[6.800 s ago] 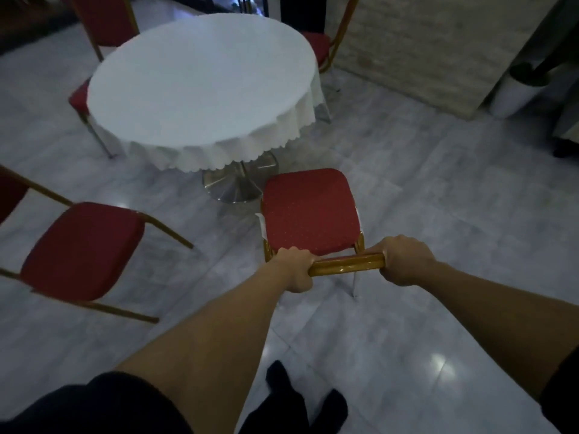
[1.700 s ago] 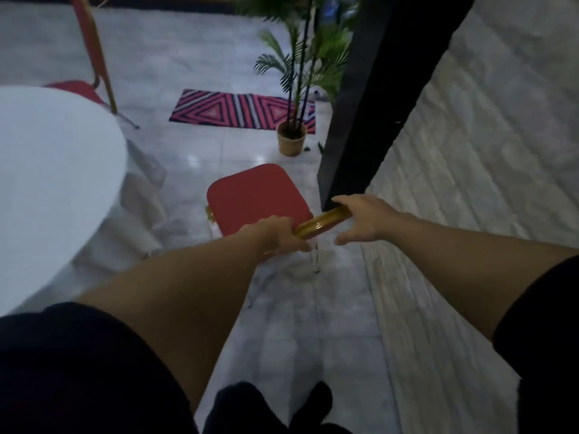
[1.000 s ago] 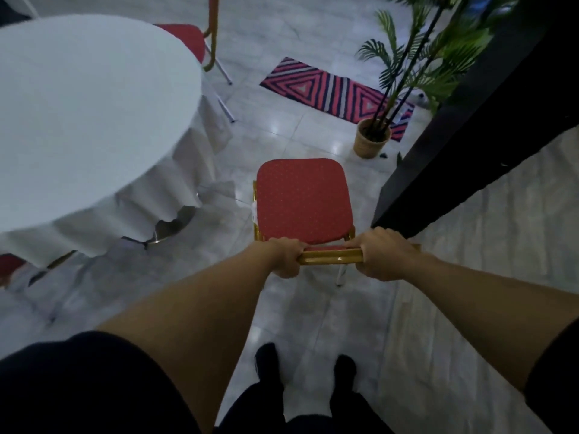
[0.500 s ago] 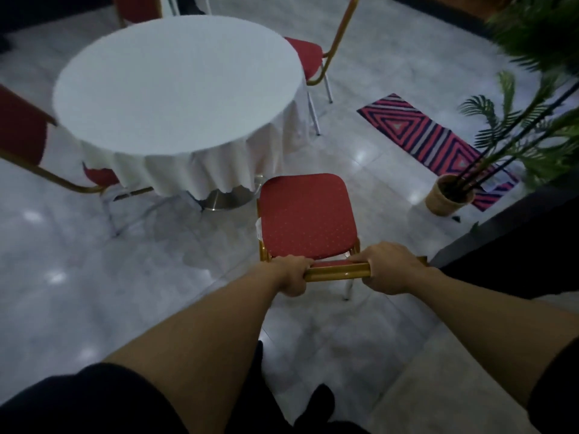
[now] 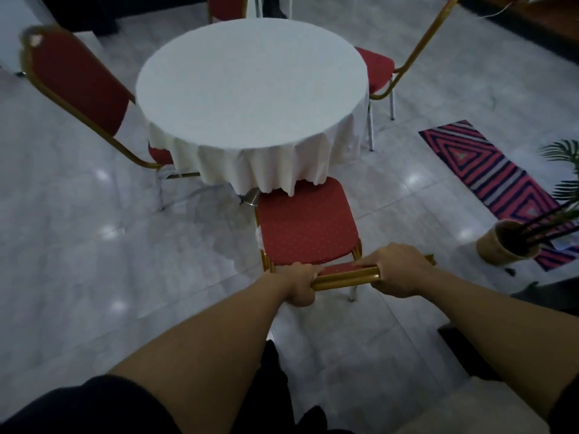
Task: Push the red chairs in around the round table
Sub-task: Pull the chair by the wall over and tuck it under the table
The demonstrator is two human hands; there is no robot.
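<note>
A round table (image 5: 250, 86) with a white cloth stands ahead of me. Directly in front of me is a red chair (image 5: 305, 227) with a gold frame, and the front edge of its seat is under the hanging cloth. My left hand (image 5: 299, 285) and my right hand (image 5: 398, 269) both grip the gold top rail of its backrest. Another red chair (image 5: 78, 86) sits at the table's left with its seat partly under the cloth. A third red chair (image 5: 377, 68) stands at the right, and a fourth chair's back (image 5: 227, 7) shows beyond the table.
A striped red and dark rug (image 5: 498, 177) lies on the grey marble floor to the right. A potted palm (image 5: 504, 247) stands right of the chair I hold. My dark shoes (image 5: 279, 380) are below.
I turned the chair from facing the plant and black pillar to facing the table. Over the last half second its seat slid forward, and its front edge went under the cloth.
</note>
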